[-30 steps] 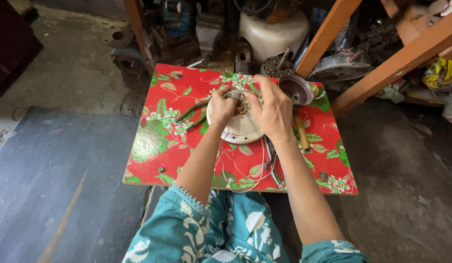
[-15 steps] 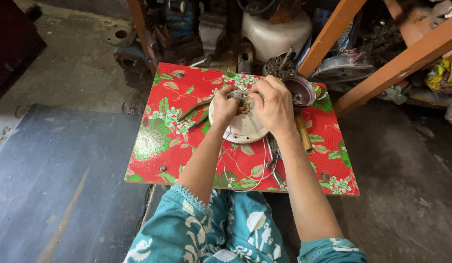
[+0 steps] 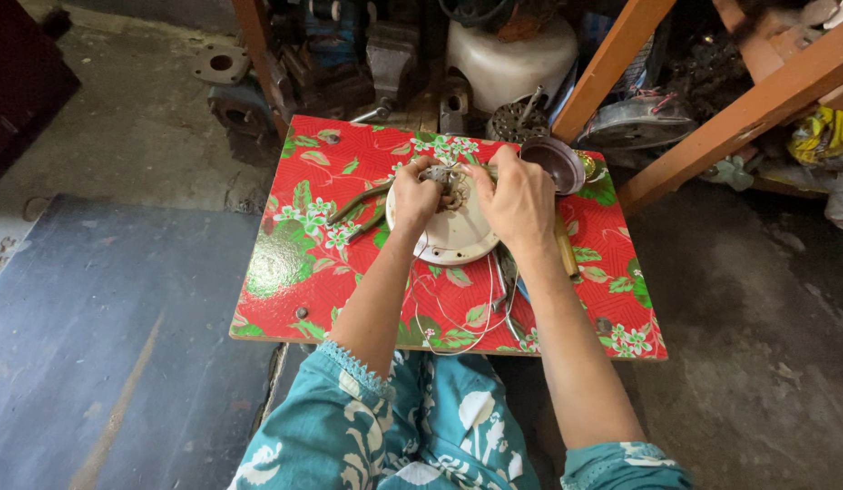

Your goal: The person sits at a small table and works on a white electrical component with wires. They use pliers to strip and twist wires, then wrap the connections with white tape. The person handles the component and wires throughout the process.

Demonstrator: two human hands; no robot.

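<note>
Ok, near edge of red floral table (image 3: 294, 272): loose white wires (image 3: 480, 313) run from the round white housing (image 3: 453, 238) mid-table, w/ pliers (image 3: 358, 207) just left of it and a wood-handled tool (image 3: 565, 247) just right. Both my hands sit on the housing's far rim: left hand (image 3: 415, 195) and right hand (image 3: 519, 200), fingers pinched together on the small metal part (image 3: 440, 174) between them. Beyond, touching the rt hand, a dark round cap (image 3: 553, 161); orange wood frame (image 3: 757, 100) behind.

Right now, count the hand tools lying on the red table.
3 that show: green-handled pliers left of the left hand; a wooden handle and metal pliers beside the right forearm. More may be hidden.
</note>
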